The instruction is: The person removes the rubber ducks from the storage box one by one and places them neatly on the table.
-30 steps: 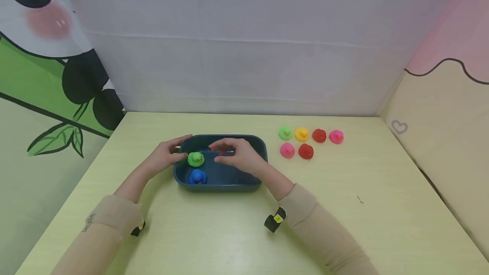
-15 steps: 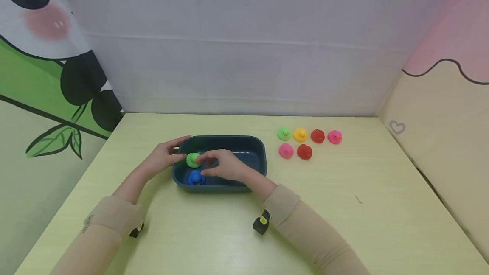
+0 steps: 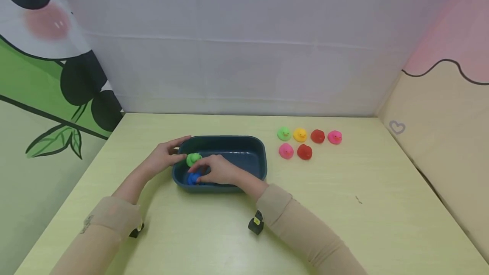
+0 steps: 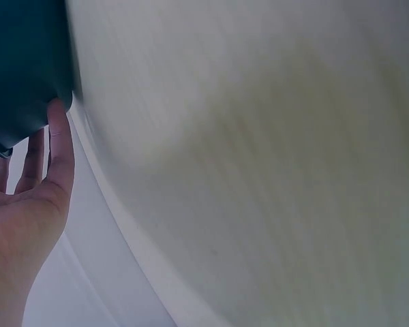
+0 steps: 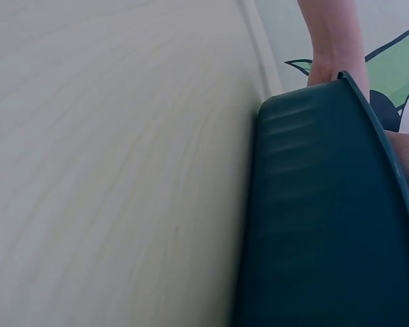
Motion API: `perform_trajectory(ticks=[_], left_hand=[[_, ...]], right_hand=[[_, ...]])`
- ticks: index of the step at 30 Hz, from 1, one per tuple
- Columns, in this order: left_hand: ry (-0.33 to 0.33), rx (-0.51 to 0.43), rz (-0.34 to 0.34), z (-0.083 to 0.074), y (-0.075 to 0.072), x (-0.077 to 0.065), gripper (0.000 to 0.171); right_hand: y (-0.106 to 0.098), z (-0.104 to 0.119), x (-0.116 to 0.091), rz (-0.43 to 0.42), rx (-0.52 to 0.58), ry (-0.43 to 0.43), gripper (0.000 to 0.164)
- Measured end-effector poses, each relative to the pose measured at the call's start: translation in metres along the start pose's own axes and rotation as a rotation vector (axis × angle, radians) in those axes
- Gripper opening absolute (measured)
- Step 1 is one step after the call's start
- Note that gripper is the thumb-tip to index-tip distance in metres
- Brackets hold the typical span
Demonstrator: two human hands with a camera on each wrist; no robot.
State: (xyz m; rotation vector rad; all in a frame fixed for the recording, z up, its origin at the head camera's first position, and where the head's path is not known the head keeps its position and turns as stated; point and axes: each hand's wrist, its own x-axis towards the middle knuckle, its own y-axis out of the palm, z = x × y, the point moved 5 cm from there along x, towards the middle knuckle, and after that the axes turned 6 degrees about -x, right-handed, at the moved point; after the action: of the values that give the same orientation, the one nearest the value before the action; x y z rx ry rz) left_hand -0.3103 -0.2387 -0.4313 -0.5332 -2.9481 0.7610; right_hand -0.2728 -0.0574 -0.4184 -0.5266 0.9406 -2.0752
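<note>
A dark blue-green rectangular tray (image 3: 246, 158) stands on the table. My left hand (image 3: 162, 156) holds its left end, thumb over the rim and fingers along the outer wall; the left wrist view shows fingertips (image 4: 58, 119) against the tray's outside (image 4: 27, 61). Inside, at the left end, sit a green rubber duck (image 3: 192, 159) and, nearer me, a blue rubber duck (image 3: 192, 178). My right hand (image 3: 219, 170) reaches into the tray, its thumb and forefinger around the blue duck and partly covering it. In the right wrist view the tray wall (image 5: 320, 204) hides most of that hand.
Right of the tray, two rows of small ducks and duck-like toys lie on the table: green (image 3: 284, 133), yellow (image 3: 300, 134), red (image 3: 318, 136) and pink (image 3: 335, 137) behind, pink (image 3: 286, 150) and red (image 3: 304, 152) in front. A white cloth wall (image 3: 244, 75) rises behind.
My right hand has moved left and toward me inside the tray, from over its middle to the blue duck, and its fingers have closed around it. The left hand keeps its place.
</note>
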Motion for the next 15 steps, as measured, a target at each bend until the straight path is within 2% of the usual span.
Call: perform_trajectory(ticks=[5,15], left_hand=[[0.011,0.004,0.001,0.0016,-0.0001,-0.0007,0.059],[0.004,-0.008,0.004,-0.0001,0.0007,-0.0008,0.06]], right_hand=[[0.0021,0.0013,0.0019,0.016,-0.051,0.01,0.029],[0.002,0.0005,0.0027,0.019,-0.071,0.017,0.025]])
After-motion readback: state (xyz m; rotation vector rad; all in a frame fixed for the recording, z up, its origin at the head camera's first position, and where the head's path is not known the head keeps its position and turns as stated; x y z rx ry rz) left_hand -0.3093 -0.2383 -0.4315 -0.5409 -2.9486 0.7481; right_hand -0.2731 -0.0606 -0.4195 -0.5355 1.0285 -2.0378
